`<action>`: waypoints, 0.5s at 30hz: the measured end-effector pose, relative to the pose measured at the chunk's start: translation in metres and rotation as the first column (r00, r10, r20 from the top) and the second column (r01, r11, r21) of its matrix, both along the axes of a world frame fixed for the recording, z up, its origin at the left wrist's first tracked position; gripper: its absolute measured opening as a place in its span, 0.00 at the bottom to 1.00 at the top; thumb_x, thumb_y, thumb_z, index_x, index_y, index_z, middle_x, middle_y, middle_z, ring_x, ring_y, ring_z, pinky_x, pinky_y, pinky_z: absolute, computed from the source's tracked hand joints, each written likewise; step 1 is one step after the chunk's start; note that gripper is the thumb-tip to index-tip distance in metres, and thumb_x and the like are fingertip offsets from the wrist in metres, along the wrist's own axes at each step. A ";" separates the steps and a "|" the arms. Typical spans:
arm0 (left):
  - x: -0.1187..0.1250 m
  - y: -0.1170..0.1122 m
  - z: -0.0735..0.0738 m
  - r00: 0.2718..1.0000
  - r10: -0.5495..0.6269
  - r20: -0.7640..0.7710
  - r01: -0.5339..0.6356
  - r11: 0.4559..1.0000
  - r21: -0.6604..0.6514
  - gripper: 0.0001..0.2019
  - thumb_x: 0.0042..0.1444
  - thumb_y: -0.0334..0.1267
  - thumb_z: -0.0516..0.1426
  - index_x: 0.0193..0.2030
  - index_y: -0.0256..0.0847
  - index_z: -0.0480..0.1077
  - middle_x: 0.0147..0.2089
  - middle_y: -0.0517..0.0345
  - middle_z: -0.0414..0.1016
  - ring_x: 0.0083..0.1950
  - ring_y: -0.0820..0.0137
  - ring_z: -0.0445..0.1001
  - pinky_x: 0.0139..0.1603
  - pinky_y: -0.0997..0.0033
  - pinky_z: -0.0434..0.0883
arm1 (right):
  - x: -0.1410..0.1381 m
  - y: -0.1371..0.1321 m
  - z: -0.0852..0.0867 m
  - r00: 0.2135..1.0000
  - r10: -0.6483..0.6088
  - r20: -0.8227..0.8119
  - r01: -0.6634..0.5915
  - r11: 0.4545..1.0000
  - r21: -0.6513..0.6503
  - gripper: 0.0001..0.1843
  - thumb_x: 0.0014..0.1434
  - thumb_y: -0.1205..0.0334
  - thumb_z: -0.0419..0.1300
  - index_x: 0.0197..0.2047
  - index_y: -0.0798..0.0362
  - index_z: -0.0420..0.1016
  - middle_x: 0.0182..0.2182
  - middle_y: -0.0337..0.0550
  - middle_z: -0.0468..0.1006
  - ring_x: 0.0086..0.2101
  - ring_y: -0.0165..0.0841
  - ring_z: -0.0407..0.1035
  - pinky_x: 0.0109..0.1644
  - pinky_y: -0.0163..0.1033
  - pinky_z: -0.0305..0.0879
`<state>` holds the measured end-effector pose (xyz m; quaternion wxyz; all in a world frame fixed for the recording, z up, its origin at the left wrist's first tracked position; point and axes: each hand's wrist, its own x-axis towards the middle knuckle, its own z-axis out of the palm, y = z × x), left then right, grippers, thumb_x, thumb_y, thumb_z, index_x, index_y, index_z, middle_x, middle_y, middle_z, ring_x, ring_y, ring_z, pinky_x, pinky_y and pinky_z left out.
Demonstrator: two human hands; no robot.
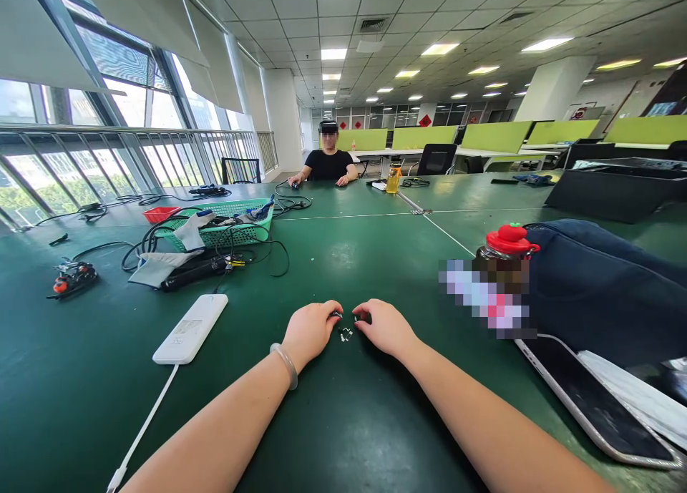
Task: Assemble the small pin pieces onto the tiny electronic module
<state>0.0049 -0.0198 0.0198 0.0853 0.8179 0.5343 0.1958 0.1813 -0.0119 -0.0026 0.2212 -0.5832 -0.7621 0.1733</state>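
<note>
My left hand (pixel 311 330), with a pale bangle (pixel 285 365) at the wrist, pinches a small dark piece (pixel 335 314) between thumb and fingertips. Its exact kind is too small to tell. Across a narrow gap, my right hand (pixel 385 327) is closed in a pinch as well; a tiny glint shows at its fingertips, but I cannot make out what it is. Between and just below the two hands lies a little cluster of small metal parts (pixel 346 334), some silvery and some dark, on the green tabletop (pixel 343 414).
Left stand a white power bank (pixel 192 328) with a cable and a green basket (pixel 244 221) among black cords. Right lie a phone (pixel 595 396), a red-lidded jar (pixel 507 246) and a dark blue bag (pixel 606 285). A person (pixel 328 162) sits opposite, near a yellow bottle (pixel 393 179).
</note>
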 end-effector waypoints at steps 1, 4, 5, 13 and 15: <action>0.000 0.000 -0.001 1.000 0.003 0.008 -0.003 1.000 -0.004 0.09 0.56 0.38 0.50 0.40 0.47 0.70 0.36 0.58 0.75 0.37 0.67 0.71 0.38 0.70 0.63 | 0.001 0.001 -0.001 1.000 -0.005 -0.001 0.005 1.000 -0.009 0.11 0.50 0.62 0.59 0.39 0.49 0.74 0.34 0.41 0.73 0.34 0.31 0.67 0.38 0.35 0.60; 0.000 0.000 -0.001 1.000 0.005 0.028 -0.005 1.000 -0.006 0.10 0.55 0.40 0.50 0.41 0.46 0.70 0.35 0.57 0.75 0.37 0.67 0.71 0.38 0.71 0.63 | 0.000 0.001 -0.002 1.000 -0.013 -0.002 0.013 1.000 -0.026 0.09 0.49 0.60 0.59 0.36 0.49 0.74 0.33 0.40 0.73 0.33 0.30 0.67 0.36 0.34 0.59; 0.000 0.000 -0.002 1.000 0.003 0.030 -0.003 1.000 -0.005 0.10 0.55 0.40 0.50 0.41 0.46 0.70 0.35 0.57 0.75 0.37 0.67 0.71 0.38 0.71 0.63 | 0.000 0.001 -0.001 1.000 -0.015 0.001 0.015 0.999 -0.031 0.08 0.49 0.60 0.60 0.35 0.50 0.74 0.33 0.40 0.73 0.33 0.30 0.66 0.35 0.34 0.59; 0.001 -0.001 0.001 1.000 0.014 0.028 -0.013 0.999 -0.030 0.10 0.54 0.43 0.52 0.41 0.46 0.70 0.33 0.57 0.75 0.35 0.67 0.72 0.35 0.71 0.63 | -0.003 -0.002 0.001 0.999 -0.012 0.032 0.013 1.000 -0.028 0.05 0.49 0.59 0.60 0.31 0.49 0.73 0.31 0.39 0.72 0.31 0.30 0.65 0.32 0.34 0.58; 0.002 -0.002 0.002 0.999 0.016 0.030 -0.015 0.999 -0.038 0.10 0.53 0.43 0.52 0.40 0.46 0.70 0.33 0.58 0.75 0.35 0.67 0.72 0.36 0.71 0.63 | -0.003 -0.002 0.000 1.000 -0.004 0.026 0.005 1.000 -0.025 0.05 0.49 0.59 0.60 0.30 0.49 0.73 0.31 0.39 0.71 0.31 0.29 0.65 0.32 0.34 0.58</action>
